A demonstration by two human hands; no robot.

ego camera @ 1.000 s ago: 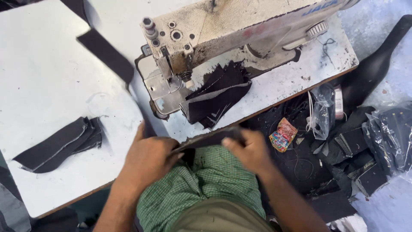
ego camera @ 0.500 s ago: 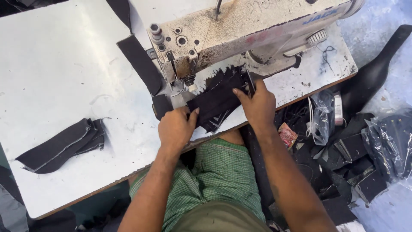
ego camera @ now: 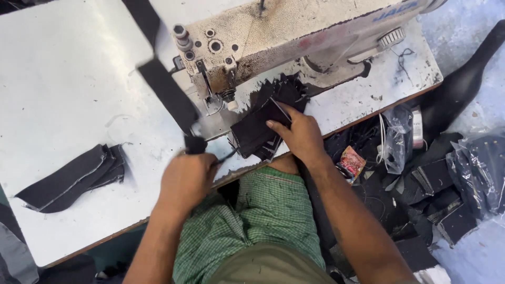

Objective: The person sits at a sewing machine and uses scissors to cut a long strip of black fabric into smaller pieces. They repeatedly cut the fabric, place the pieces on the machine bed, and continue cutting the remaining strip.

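Your left hand (ego camera: 187, 176) is showing only its blurred back, so the fingers are hidden, but it is closing around the lower end of a long dark strip (ego camera: 165, 92) that is running up and away across the white table (ego camera: 68, 79); its top is cut off by the frame edge. Your right hand (ego camera: 300, 134) is lying flat, fingers spread, pressing down on a stack of dark fabric pieces (ego camera: 258, 131) just in front of the sewing machine (ego camera: 294, 37). The needle area is hard to make out behind the machine head. Left of you, a folded dark bundle (ego camera: 73, 176) is lying well apart. To the right, below the table edge, clear plastic bags (ego camera: 397, 139) and dark scraps are partly covering each other.
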